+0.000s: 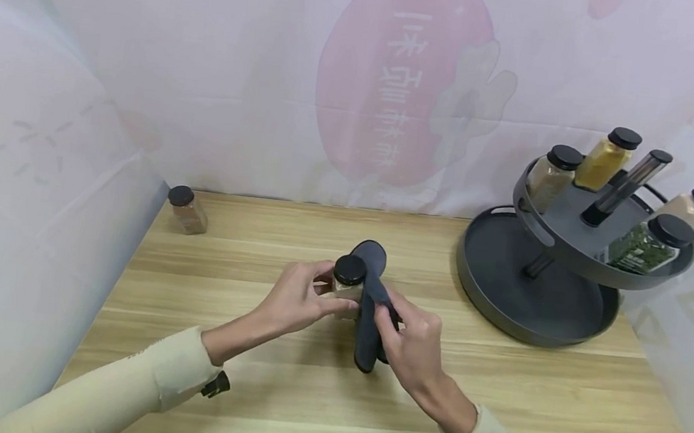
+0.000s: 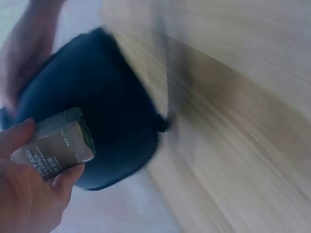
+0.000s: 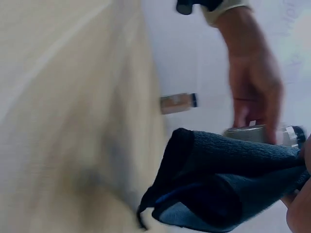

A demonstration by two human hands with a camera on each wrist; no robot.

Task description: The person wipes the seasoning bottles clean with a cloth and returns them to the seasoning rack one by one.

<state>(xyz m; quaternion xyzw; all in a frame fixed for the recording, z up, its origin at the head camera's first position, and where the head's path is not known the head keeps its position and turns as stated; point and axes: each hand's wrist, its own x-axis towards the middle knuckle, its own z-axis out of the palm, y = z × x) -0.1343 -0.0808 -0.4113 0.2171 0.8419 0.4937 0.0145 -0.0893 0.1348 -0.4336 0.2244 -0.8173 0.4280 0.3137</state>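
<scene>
In the head view, my left hand (image 1: 299,298) holds a small square spice jar (image 1: 348,289) upright by its body, thumb on the near side and fingers on the far side. The jar has a black lid, and the left wrist view shows a salt and pepper label (image 2: 51,162). My right hand (image 1: 415,342) pinches a folded dark blue-grey cloth (image 1: 367,337) right beside the jar. The cloth (image 2: 92,82) hangs behind the jar in the left wrist view. From the right wrist, the cloth (image 3: 228,150) overlaps the lower side of the jar (image 3: 248,133).
A brown-filled spice jar (image 1: 189,213) stands at the back left of the wooden table (image 1: 224,388). At the right is a dark two-tier round rack (image 1: 491,301). Its upper tier (image 1: 568,217) bears several black-lidded jars, among them a yellow one (image 1: 600,165) and a green one (image 1: 642,246).
</scene>
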